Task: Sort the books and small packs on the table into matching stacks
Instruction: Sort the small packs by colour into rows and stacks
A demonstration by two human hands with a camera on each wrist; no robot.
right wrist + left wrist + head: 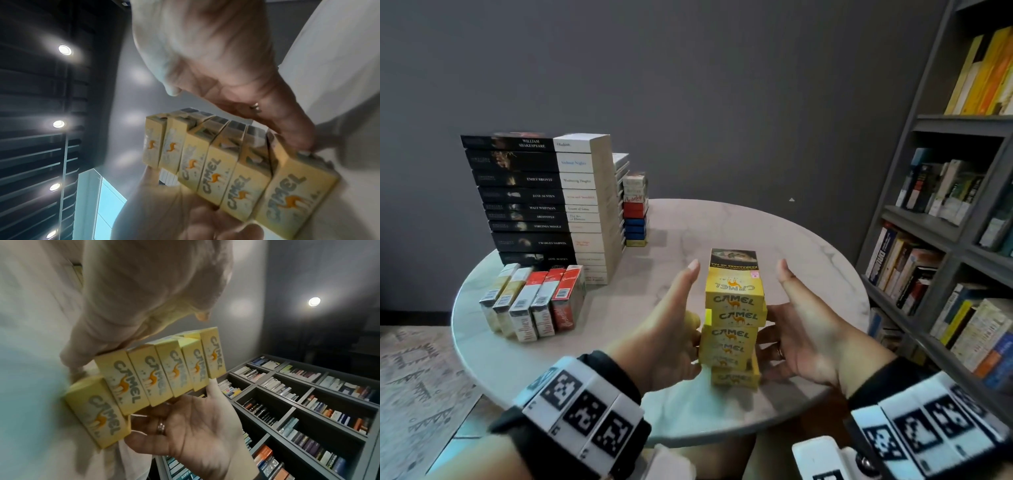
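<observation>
Step in hand: squaring up the stack of yellow Camel card packs (734, 318), which stands near the front edge of the round pale marble table (808, 246); a judgement from how the hands bracket it.
Left hand (671, 339): fingers straight, palm flat against the stack's left side, thumb raised.
Right hand (804, 346): likewise spread, flat against the right side, a ring on one finger.
Stack: six or so packs, several skewed and overhanging; the top one lies face up.
Next move: probably pressing evenly from both sides to line up the edges, gently, since a tall narrow pile could topple.
Other stacks: black-and-white paperbacks (541, 205) piled at the back left edge, mixed packs (635, 209) behind them, a row of red and gold packs (534, 301) lying at the left edge.
Hard to make out: both wrist views are blurred; the fingertips behind the stack are hidden; the lowest book spines are unreadable.
</observation>
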